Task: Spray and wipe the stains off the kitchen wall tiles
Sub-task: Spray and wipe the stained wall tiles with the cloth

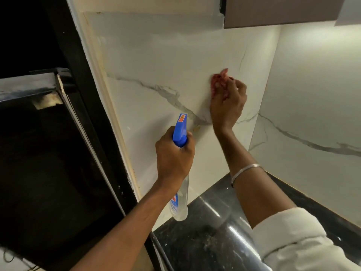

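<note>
- Tiles [156, 55]: white, with grey marble veins.
- Stain [196, 128]: yellow-brown, at 3 o'clock from the bottle head.
- Bottle [180, 130]: blue head, clear body, blue label.
- Cloth [217, 81]: red-pink, at 1 o'clock from the bottle.
- Counter [205, 231]: glossy black with pale specks.
- Sleeve [293, 241]: white.
- Bangle [246, 171]: silver.

Soft light spills from beneath the cabinet [283, 12], brightest on the wall tiles [316, 44] at upper right. Glare streaks the black countertop [213, 210], the left sinks into darkness, and my cloth [217, 80] is blurred.
</note>
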